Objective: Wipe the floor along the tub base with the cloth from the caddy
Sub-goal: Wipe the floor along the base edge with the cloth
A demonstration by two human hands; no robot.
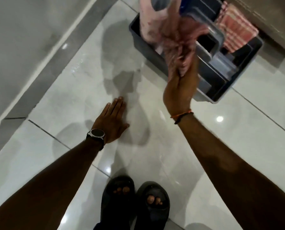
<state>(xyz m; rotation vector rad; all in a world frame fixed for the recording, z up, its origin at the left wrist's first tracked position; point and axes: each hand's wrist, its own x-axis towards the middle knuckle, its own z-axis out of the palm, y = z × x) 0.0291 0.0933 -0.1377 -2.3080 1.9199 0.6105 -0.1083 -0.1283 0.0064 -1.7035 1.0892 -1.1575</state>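
The floor (163, 146) is laid with glossy pale tiles with thin dark joints, and small bright ceiling lights reflect in it. A grey caddy (148, 52) stands on it at the upper right, and a grey strip (59, 52) runs slantwise along the foot of the white wall on the left. The left hand (112, 121) lies flat, palm down, on the tiles, and two dark sandals (135, 201) stand at the bottom edge.

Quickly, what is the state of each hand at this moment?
Left hand: open, flat on the floor, holding nothing.
Right hand: closed on the pink cloth, above the caddy.
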